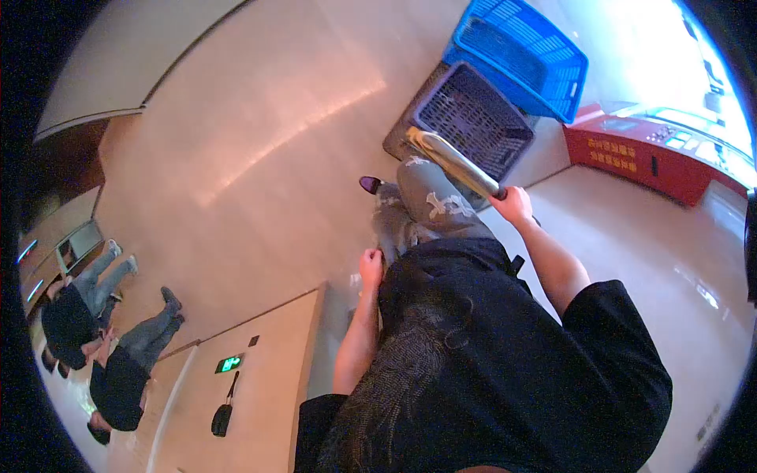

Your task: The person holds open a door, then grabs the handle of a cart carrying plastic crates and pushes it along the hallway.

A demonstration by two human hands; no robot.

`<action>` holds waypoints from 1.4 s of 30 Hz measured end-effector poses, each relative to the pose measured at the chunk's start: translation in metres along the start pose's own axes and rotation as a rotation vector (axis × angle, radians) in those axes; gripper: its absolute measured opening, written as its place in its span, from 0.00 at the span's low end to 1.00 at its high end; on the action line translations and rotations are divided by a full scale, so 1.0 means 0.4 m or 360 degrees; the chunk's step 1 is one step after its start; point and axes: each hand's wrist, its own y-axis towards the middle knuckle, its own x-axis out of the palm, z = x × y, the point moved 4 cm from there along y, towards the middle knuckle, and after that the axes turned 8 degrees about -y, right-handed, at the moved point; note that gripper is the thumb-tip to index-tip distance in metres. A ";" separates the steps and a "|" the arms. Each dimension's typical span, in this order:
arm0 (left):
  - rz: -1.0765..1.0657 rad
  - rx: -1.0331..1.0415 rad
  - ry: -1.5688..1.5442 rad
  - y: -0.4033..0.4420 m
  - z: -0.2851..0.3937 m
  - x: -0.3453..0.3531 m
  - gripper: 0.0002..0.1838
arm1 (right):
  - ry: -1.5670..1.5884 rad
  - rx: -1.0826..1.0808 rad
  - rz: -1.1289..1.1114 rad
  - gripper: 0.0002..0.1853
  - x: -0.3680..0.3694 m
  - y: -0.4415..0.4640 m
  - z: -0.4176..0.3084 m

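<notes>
Long item (455, 160): gold, glossy, dark handle (498, 192). Right hand (515, 206): fingers grasping handle. Left hand (371, 266): fingers curled, contents unclear. Purple basket (481, 102): rim partly behind item. Floor (260, 150): open, leftward.

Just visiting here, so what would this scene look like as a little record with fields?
Right hand: closed around the dark end of a long yellowish object
Left hand: beside the grey trousers; contents unclear
Baskets: dark basket, with blue basket just beyond it
To the right: red unit with yellow lettering
Far left: people in dark tops
</notes>
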 end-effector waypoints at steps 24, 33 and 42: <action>0.0211 -0.0077 0.0071 -0.015 -0.046 -0.088 0.20 | -0.0015 -0.0197 0.0134 0.25 0.064 -0.044 0.137; 0.0334 0.0040 0.0007 0.014 -0.119 -0.085 0.18 | 0.0004 -0.0277 0.0228 0.24 0.061 -0.053 0.146; 0.0209 -0.0080 0.0160 -0.049 -0.083 -0.084 0.21 | -0.0049 -0.0438 -0.0021 0.24 0.137 0.016 0.201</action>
